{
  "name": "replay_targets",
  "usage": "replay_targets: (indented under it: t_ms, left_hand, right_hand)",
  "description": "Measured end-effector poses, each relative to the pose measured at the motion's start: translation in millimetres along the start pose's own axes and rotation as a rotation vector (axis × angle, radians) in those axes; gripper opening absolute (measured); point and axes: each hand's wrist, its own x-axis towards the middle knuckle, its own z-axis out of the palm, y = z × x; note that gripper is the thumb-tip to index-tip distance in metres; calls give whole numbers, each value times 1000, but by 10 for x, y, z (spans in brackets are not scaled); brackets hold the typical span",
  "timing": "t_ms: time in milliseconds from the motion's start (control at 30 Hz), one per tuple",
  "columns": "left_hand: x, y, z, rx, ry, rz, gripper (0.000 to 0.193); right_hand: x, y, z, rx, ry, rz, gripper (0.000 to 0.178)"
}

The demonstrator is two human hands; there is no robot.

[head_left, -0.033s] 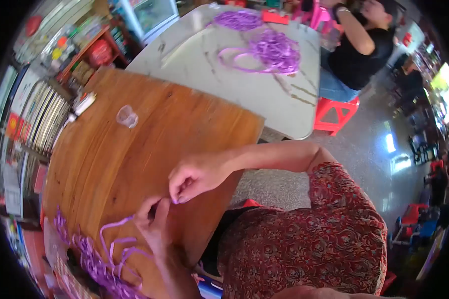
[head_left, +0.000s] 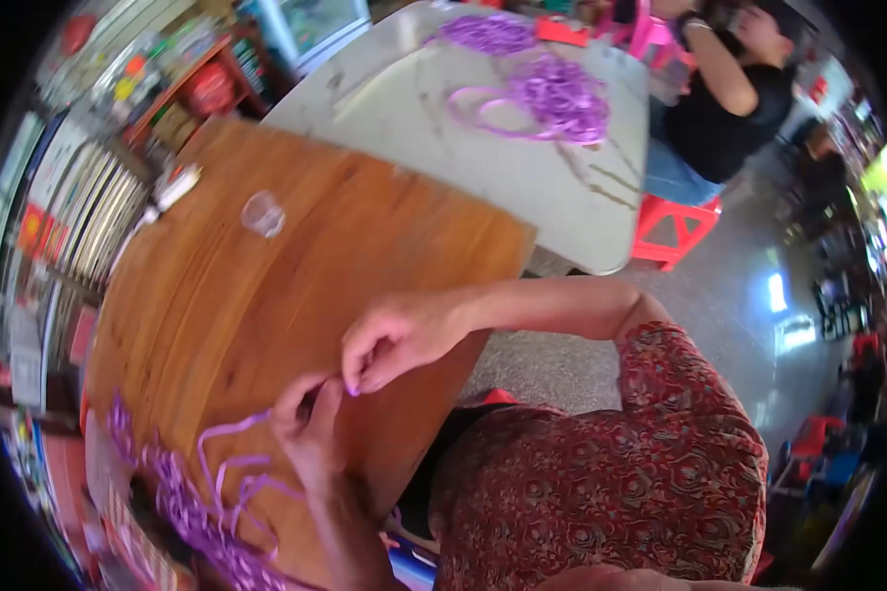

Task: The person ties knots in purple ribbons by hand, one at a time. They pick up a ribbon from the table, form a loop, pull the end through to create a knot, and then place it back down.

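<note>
A purple ribbon [head_left: 234,426] runs from a tangled purple pile [head_left: 182,507] at the table's lower left up to my left hand [head_left: 310,433]. My left hand is closed, thumb against fingers, with the ribbon passing into it. Just right of it and slightly farther away, my right hand [head_left: 394,340] pinches a small bit of purple at its fingertips. The two hands nearly touch above the brown wooden table [head_left: 306,276]. The fingers hide most of the ribbon between them.
A clear plastic cup [head_left: 264,214] and a white bottle [head_left: 175,187] are on the wooden table. Beyond, a pale marbled table [head_left: 384,128] carries purple ribbon heaps [head_left: 562,101]. A person in black [head_left: 734,118] sits on a red stool [head_left: 672,229]. Shelves line the left.
The whole view has shifted slightly, so the tables and cup appear a little higher and farther right. My hands keep nearly the same pinching pose, close together.
</note>
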Motion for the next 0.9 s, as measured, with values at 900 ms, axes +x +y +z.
replay_targets:
  t_ms: [900]
  left_hand:
    - [94,-130,46,-234,283,413,11]
  right_hand:
    - [379,134,424,804,466,137,16]
